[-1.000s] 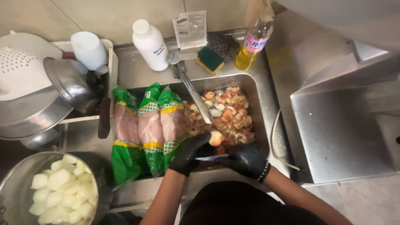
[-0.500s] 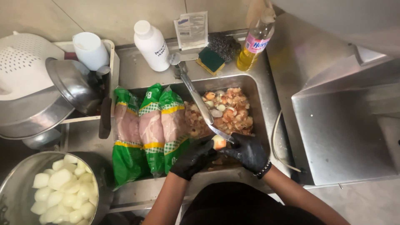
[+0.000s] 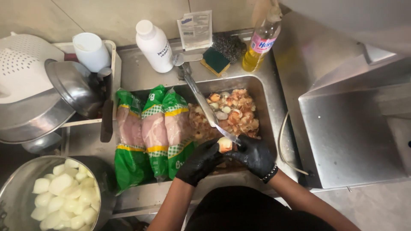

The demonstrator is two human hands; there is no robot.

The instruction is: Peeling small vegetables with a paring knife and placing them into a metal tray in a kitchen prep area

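Over sink (image 3: 265, 92), onion (image 3: 224, 144) between both gloved grips.

Since one second ago, the knife (image 3: 226, 133) in the right hand (image 3: 253, 155) sits higher, its blade now angled up-left over the onion (image 3: 224, 144). The left hand (image 3: 199, 161) has rotated, with the onion more exposed.

A kitchen: steel sink (image 3: 267, 107), dish soap bottle (image 3: 259, 45), scouring sponge (image 3: 215, 60), metal pots (image 3: 38, 119).
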